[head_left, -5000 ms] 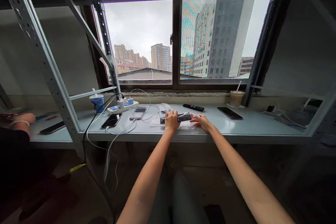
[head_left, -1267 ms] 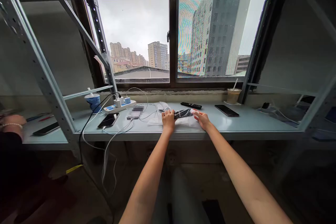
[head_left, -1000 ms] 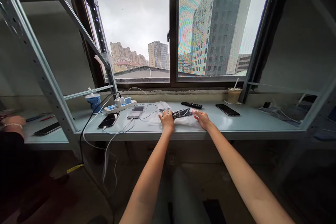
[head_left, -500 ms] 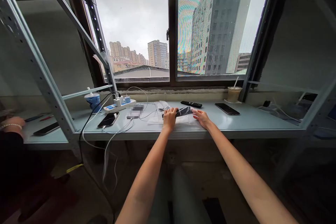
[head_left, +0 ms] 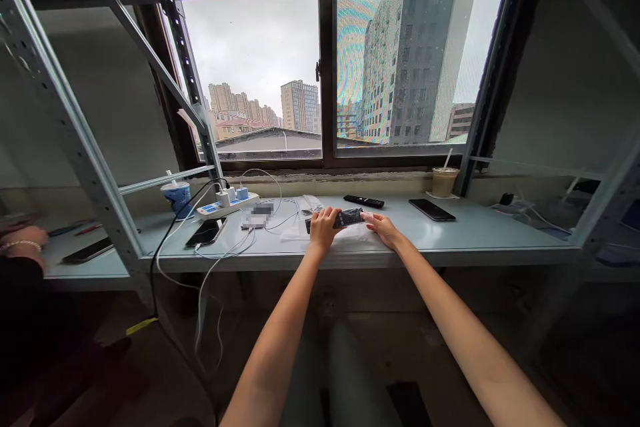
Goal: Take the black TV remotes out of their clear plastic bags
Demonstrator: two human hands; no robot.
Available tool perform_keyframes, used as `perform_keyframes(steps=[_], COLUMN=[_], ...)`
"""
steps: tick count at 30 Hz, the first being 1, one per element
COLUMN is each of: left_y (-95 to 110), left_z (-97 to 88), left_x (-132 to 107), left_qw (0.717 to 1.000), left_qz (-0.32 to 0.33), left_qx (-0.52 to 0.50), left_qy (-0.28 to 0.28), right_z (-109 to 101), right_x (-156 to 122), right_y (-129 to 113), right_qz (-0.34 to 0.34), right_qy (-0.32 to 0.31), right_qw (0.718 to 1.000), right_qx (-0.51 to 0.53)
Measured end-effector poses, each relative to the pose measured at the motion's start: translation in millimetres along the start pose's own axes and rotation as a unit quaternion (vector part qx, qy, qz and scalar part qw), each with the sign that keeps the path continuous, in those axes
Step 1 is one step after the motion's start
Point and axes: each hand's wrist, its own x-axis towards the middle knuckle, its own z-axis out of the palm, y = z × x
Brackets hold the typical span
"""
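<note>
In front of the remote (head_left: 364, 201), left hand (head_left: 323, 227) grips and right hand (head_left: 384, 227) pinches a dark bar (head_left: 349, 217), seemingly still film-covered.

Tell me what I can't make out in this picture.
All in the head view:
Dark item: its middle, behind the fingers of the left hand.
Object near the power strip: blurred by a pixelated patch.
Remote control: button markings, too small.
Other person's sleeve: cut off by the left edge.
</note>
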Motion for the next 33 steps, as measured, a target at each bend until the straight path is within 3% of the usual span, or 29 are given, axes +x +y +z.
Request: perform_keyframes(steps=[17,33], left_y=[1,2], left_z=[3.9,6.3], left_x=[2,2], left_qw=[0.997,0.996], left_qz=[0.051,0.044], left_qx=[0.057,0.080], left_qy=[-0.005,-0.001], right_z=[5,7], right_x=[1,12], right_y=[-1,8], right_qz=[0.016,-0.012], right_qy=[-0.002,0.056], right_qw=[1.000,0.998], right_qx=[-0.007,0.012])
